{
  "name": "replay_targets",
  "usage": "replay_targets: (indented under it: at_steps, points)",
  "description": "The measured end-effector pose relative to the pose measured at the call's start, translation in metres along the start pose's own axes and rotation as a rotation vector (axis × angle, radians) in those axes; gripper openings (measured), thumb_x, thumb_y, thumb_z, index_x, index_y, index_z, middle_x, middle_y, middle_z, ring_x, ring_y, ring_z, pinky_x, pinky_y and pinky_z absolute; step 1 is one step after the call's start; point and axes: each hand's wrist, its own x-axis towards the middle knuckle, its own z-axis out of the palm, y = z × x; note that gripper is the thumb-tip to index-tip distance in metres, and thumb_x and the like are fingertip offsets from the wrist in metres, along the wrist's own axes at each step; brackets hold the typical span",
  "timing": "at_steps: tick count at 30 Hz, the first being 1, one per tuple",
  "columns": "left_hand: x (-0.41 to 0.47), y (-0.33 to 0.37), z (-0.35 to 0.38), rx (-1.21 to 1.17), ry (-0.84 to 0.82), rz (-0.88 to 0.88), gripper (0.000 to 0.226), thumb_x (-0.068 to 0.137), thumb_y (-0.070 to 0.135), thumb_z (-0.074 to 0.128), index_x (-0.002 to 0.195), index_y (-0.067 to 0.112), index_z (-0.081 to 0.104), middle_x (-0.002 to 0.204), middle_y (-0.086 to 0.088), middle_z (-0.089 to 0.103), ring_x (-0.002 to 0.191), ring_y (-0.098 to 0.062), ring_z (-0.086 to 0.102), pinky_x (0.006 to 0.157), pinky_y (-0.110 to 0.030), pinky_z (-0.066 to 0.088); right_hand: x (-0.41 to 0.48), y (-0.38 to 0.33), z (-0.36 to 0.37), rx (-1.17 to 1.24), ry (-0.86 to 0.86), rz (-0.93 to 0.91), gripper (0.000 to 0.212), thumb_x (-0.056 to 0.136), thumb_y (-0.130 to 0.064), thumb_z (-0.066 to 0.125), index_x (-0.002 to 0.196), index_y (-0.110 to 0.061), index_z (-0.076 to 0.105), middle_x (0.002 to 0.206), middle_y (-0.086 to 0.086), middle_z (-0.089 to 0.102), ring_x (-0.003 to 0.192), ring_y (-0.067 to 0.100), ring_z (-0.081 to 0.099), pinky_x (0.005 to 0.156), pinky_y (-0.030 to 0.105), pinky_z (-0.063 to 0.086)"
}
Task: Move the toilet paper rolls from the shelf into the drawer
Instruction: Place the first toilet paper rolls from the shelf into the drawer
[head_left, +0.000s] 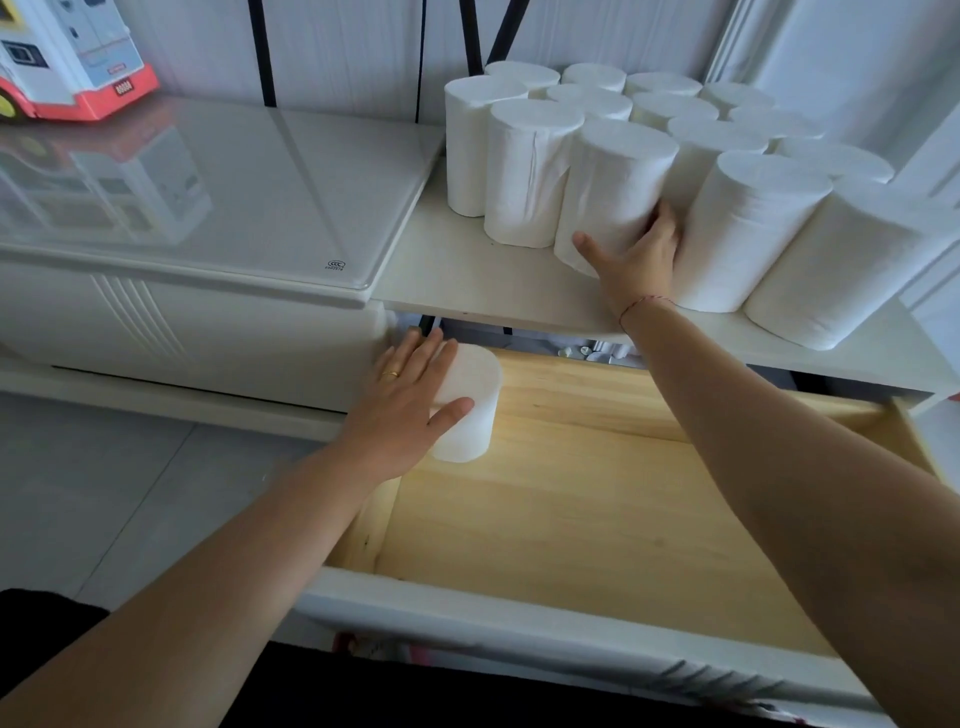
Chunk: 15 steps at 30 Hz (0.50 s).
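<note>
From the head camera, both bare arms reach forward over an open drawer with a pale wood floor. The left hand is wrapped over one roll that stands upright in the drawer's far left corner; fingers lie across its top and far side, the thumb presses its near side. A gold ring sits on one finger. That roll is the only one seen inside the drawer.

Above and behind the drawer runs a white shelf. On it stands a crowd of upright rolls, packed side by side in several rows, from the shelf's middle to its right end. The right hand is closed around the lower part of a front roll, thumb spread to its left, fingers tucked between it and the next roll to the right. This roll leans slightly; its base is at the shelf's front edge. A thin red string circles the right wrist.

Left of the shelf lies a glossy white cabinet top, with a toy van at its far left corner.
</note>
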Motion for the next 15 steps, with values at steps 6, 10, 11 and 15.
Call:
replay_targets:
  at_steps: [6,10,11,15]
  points:
    - [0.002,0.001,0.0,0.115,0.042,0.07,0.074,0.088,0.061,0.006,0.15,0.022,-0.002,0.158,0.006,-0.006,0.143,-0.011,-0.018,0.115,-0.03,-0.011,0.016,-0.004,0.01,0.168,-0.042,0.056,0.087,0.066,-0.032,0.084,0.135,-0.011,0.036,0.123,-0.001,0.051,0.114,0.018,0.052,0.09,0.029,0.043]
    - [0.002,0.0,-0.001,0.046,0.033,0.078,0.068,0.093,0.057,0.019,0.15,0.023,0.001,0.158,0.008,-0.005,0.143,-0.009,-0.017,0.115,-0.027,-0.01,0.015,-0.004,0.009,0.159,-0.044,0.053,0.072,0.058,-0.036,0.085,0.116,-0.017,0.045,0.096,-0.014,0.054,0.092,0.011,0.056,0.08,0.028,0.049]
    - [0.002,-0.001,-0.001,0.029,0.028,0.075,0.068,0.094,0.056,0.02,0.15,0.023,0.001,0.158,0.009,-0.006,0.142,-0.008,-0.018,0.114,-0.027,-0.01,0.012,-0.004,0.006,0.15,-0.053,0.044,0.07,0.057,-0.037,0.086,0.112,-0.02,0.045,0.095,-0.016,0.054,0.09,0.009,0.056,0.079,0.027,0.049]
    - [0.002,-0.001,-0.002,-0.014,0.009,0.076,0.072,0.089,0.061,0.014,0.15,0.025,0.0,0.157,0.011,-0.008,0.141,-0.005,-0.02,0.113,-0.025,-0.013,-0.01,-0.002,-0.009,0.189,-0.172,-0.016,0.074,0.057,-0.036,0.088,0.117,-0.023,0.046,0.112,-0.007,0.06,0.102,0.011,0.059,0.085,0.028,0.051]
